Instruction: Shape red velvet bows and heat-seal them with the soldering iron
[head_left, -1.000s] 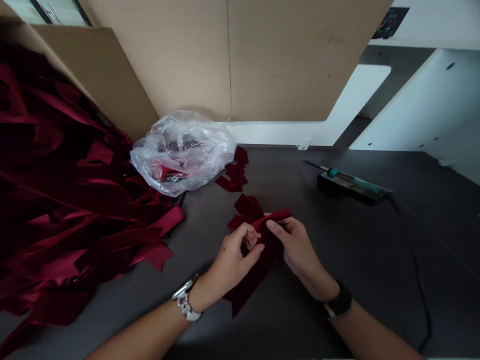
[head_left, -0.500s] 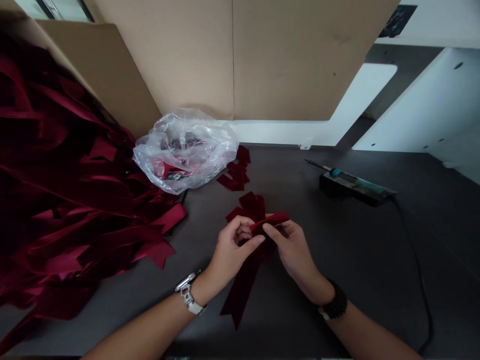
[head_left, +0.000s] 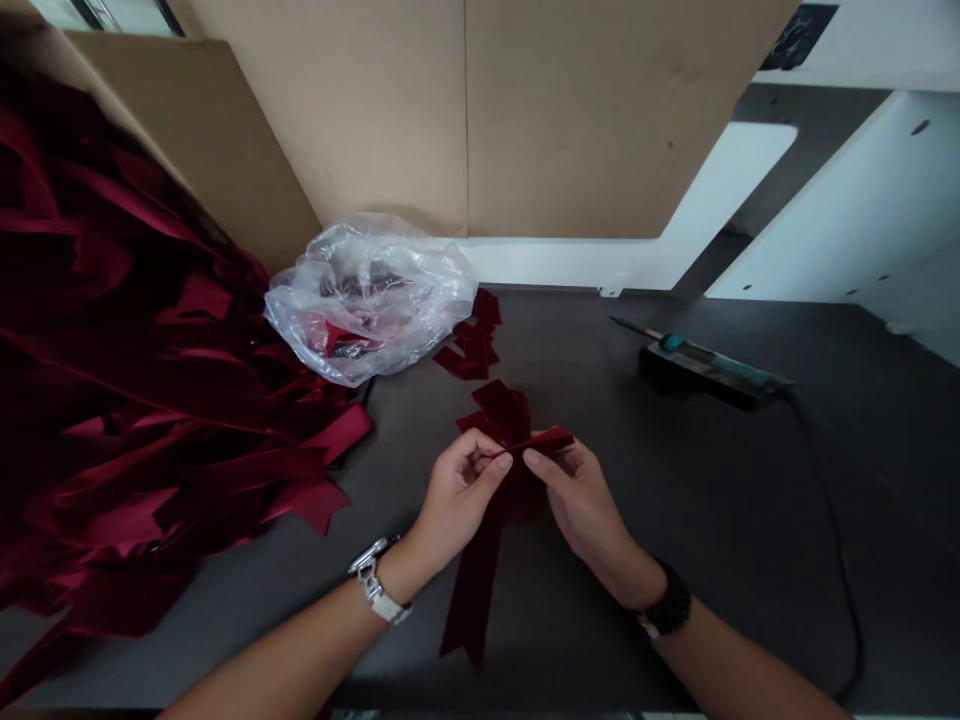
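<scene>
Burgundy velvet in both hands, is it?

— Yes, a velvet bow, gathered at its middle, and that middle sits right between the left hand and the right hand.

— How do they hold it?

— Pressed in close, not spread. The left hand curls around the gathered centre, its thumb and fingers pinching the velvet. The right thumb and forefinger pinch a narrow velvet strip lying across the top of the bow, and the strip's end sticks out just past them.

— Where's the rest of the bow?

— Its loops rise just beyond the grip, and a long notched tail runs back from it toward the person, lying on the dark work table.

— And around the hands?

— Well left of the grip lies a big heap of burgundy ribbon bows. Beyond it are a few small velvet pieces, just beside a clear plastic bag. To the right, a teal-handled soldering iron rests on a black stand, well apart from the hands. A silver watch circles the left wrist, a dark beaded bracelet the right.
</scene>
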